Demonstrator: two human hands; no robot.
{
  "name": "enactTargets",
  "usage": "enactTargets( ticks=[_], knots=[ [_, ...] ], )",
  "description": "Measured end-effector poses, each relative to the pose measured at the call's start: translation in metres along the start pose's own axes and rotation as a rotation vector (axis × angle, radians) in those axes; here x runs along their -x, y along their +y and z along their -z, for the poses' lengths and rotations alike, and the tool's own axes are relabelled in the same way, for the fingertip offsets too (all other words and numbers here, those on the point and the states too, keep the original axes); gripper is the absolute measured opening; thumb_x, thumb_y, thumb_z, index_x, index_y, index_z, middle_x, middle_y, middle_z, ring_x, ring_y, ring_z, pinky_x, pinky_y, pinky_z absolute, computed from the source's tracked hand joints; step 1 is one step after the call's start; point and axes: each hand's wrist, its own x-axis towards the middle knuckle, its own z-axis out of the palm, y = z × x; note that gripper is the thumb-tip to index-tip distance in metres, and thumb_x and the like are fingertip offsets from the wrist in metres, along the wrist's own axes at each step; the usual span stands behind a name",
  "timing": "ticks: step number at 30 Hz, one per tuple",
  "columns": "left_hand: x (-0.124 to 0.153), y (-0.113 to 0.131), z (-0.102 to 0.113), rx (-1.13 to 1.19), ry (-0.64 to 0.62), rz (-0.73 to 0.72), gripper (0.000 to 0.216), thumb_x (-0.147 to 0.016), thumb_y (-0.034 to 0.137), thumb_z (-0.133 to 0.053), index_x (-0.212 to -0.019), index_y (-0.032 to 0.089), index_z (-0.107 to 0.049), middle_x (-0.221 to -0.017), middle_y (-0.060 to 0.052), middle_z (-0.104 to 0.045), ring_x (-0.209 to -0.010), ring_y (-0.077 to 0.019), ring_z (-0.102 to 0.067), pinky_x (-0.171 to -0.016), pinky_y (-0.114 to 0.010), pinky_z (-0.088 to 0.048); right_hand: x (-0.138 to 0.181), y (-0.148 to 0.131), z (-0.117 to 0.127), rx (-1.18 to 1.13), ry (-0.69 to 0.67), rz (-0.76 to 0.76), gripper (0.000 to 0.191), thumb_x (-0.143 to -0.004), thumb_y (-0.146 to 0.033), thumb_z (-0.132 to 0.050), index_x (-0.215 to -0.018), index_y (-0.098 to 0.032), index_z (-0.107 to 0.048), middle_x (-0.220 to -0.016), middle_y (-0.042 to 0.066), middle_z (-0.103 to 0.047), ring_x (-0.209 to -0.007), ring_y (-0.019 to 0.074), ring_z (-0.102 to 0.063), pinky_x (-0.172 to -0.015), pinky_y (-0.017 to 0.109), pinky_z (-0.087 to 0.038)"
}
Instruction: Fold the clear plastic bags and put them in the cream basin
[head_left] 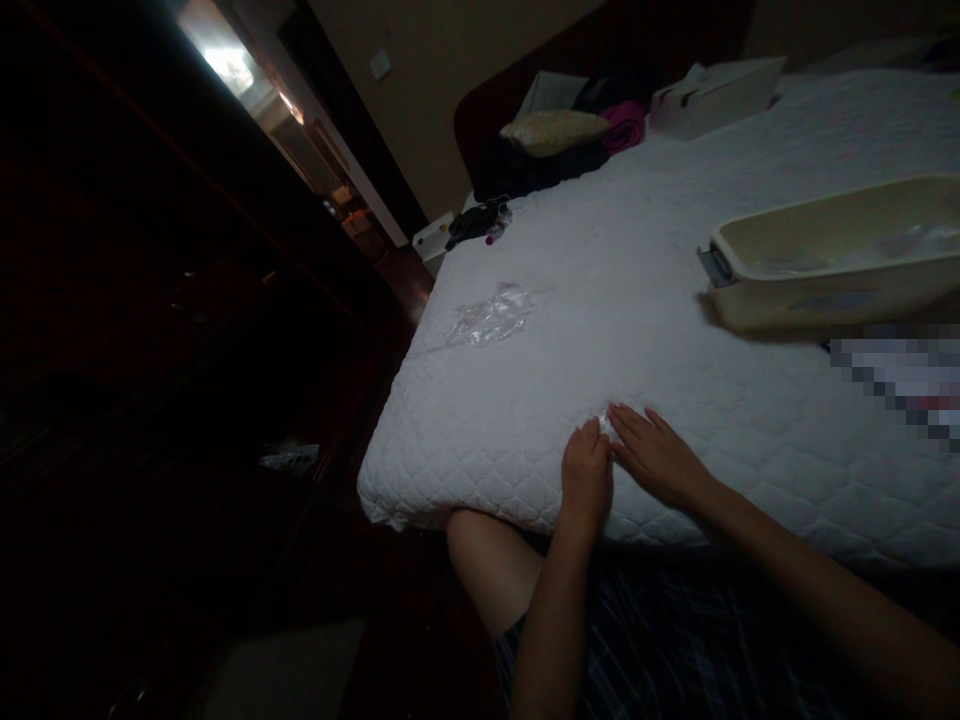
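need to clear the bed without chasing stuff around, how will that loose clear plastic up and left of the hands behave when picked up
The clear plastic is probably floppy, as it lies in uneven wrinkles. It seems thin and so likely light, since the white quilted cover shows through. Its glossy glints suggest it may be slippery.

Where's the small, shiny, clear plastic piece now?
In the head view, right of centre, the clear plastic piece is on white quilted bedding, between the left hand and right hand.
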Motion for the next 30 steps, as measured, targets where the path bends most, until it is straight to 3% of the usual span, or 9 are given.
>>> enactTargets(
  ticks=[8, 13, 22, 27, 30],
  knots=[
    [-0.001, 0.001, 0.011, 0.014, -0.022, 0.037, 0.032, -0.093, 0.018, -0.05, -0.125, 0.019, -0.054, -0.13, -0.007, -0.061, -0.131, -0.0255, -0.048, -0.108, -0.046, -0.044, 0.005, 0.012, -0.001, -0.075, -0.028, 0.007, 0.053, -0.097, -0.041, -0.03, -0.141, -0.015, -0.043, -0.144, 0.015, -0.046, -0.135, 0.0239, -0.04, -0.112, 0.048, -0.031],
    [0.0, 0.0, 0.01, -0.006, -0.022, 0.006, 0.025, -0.093, 0.022, -0.052, -0.116, 0.015, -0.06, -0.128, -0.008, -0.062, -0.13, -0.0259, -0.048, -0.109, -0.045, -0.043, 0.006, 0.011, 0.004, -0.109, 0.058, -0.024, 0.054, -0.096, -0.037, -0.035, -0.143, -0.011, -0.038, -0.141, 0.019, -0.049, -0.131, 0.0255, -0.046, -0.108, 0.046, -0.038],
    [-0.001, 0.0, 0.007, -0.047, -0.032, 0.017, 0.025, -0.093, 0.024, -0.053, -0.115, 0.017, -0.061, -0.127, -0.007, -0.063, -0.129, -0.0257, -0.05, -0.107, -0.045, -0.045, 0.003, 0.009, 0.003, -0.132, 0.131, -0.018, 0.043, -0.094, -0.024, -0.036, -0.135, -0.016, -0.048, -0.129, 0.015, -0.06, -0.119, 0.0249, -0.057, -0.102, 0.048, -0.044],
    [-0.001, 0.0, 0.009, -0.019, -0.017, 0.013, 0.025, -0.093, 0.023, -0.052, -0.116, 0.016, -0.061, -0.127, -0.008, -0.063, -0.129, -0.0262, -0.049, -0.107, -0.046, -0.044, 0.009, 0.009, 0.009, -0.162, 0.235, -0.001, 0.05, -0.089, -0.014, -0.04, -0.139, -0.017, -0.043, -0.138, 0.016, -0.052, -0.124, 0.0264, -0.052, -0.099, 0.048, -0.047],
    [-0.001, 0.0, 0.008, -0.004, -0.009, 0.015, 0.025, -0.093, 0.022, -0.052, -0.116, 0.016, -0.06, -0.127, -0.008, -0.063, -0.129, -0.0264, -0.049, -0.107, -0.047, -0.044, 0.014, 0.005, 0.017, -0.153, 0.268, 0.098, 0.049, -0.088, -0.01, -0.042, -0.136, -0.018, -0.047, -0.14, 0.016, -0.051, -0.125, 0.0254, -0.052, -0.096, 0.046, -0.05]
  ],
)
